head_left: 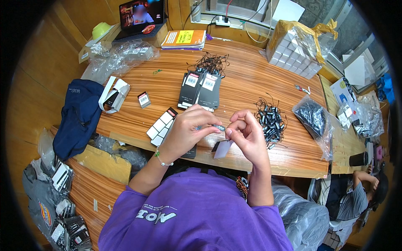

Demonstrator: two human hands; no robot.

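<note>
My left hand (187,127) and my right hand (247,134) meet above the near edge of the wooden table (247,79). Between their fingertips they pinch a small dark tag fastener (218,126). A white paper tag (222,149) hangs below my right hand. To the right of my right hand lies a heap of black string fasteners (271,119). Black hang tags with white labels (199,89) lie fanned out beyond my hands. More black and white tags (161,126) lie by my left wrist.
A clear bag of black fasteners (315,117) sits at the right. White small boxes in a torn bag (295,52) stand far right. A laptop (140,16), a yellow notebook (184,39), crumpled plastic (119,56) and a navy garment (79,115) lie left. Another person (360,192) sits lower right.
</note>
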